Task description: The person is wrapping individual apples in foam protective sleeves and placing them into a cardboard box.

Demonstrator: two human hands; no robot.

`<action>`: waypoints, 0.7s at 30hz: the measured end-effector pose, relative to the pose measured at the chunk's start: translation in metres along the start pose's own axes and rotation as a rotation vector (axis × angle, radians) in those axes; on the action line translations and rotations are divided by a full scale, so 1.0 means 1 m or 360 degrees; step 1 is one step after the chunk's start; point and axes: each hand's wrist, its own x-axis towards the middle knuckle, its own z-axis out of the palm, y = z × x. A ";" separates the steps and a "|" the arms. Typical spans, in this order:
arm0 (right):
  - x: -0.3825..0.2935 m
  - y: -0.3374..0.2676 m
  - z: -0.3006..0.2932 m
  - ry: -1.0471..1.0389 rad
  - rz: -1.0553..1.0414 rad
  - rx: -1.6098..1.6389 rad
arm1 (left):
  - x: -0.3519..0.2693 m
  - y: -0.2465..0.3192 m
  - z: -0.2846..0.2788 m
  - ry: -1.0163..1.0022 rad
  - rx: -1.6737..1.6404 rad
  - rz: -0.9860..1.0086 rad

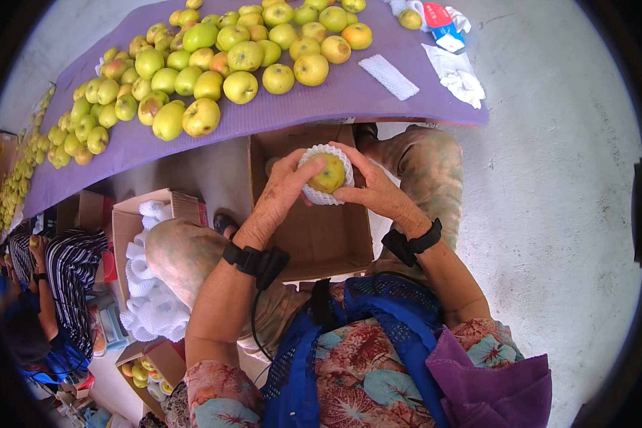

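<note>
Between my two hands is a yellow-green apple (pixel 329 174) with a white foam net sleeve (pixel 321 199) around its sides. My left hand (pixel 288 179) grips it from the left, the thumb lying on the fruit's bare top. On the other side my right hand (pixel 371 184) holds the sleeve, thumb at the lower edge and fingers at the upper edge. Below them, between my knees, stands an uncovered cardboard box (pixel 310 241). Its brown floor shows near me; my hands hide part of the inside.
A table with a purple mat (pixel 235 120) bears many loose apples (pixel 240 87). A flat foam sleeve (pixel 389 76), crumpled tissue (pixel 462 85) and a tissue pack (pixel 444 27) lie right. Left stand a carton of foam sleeves (pixel 152 299), a box of apples (pixel 144 374) and a seated co-worker (pixel 48 310).
</note>
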 end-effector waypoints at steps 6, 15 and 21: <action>0.004 0.002 0.001 0.0063 -0.0056 -0.0171 | -0.003 0.005 0.004 0.0074 0.0091 0.0043; 0.030 -0.003 0.013 0.0161 0.0070 0.0291 | -0.001 0.010 -0.008 0.0198 0.0042 0.0050; 0.052 -0.020 0.024 0.0108 0.0107 0.0332 | -0.006 0.024 -0.024 0.0263 -0.0009 0.0054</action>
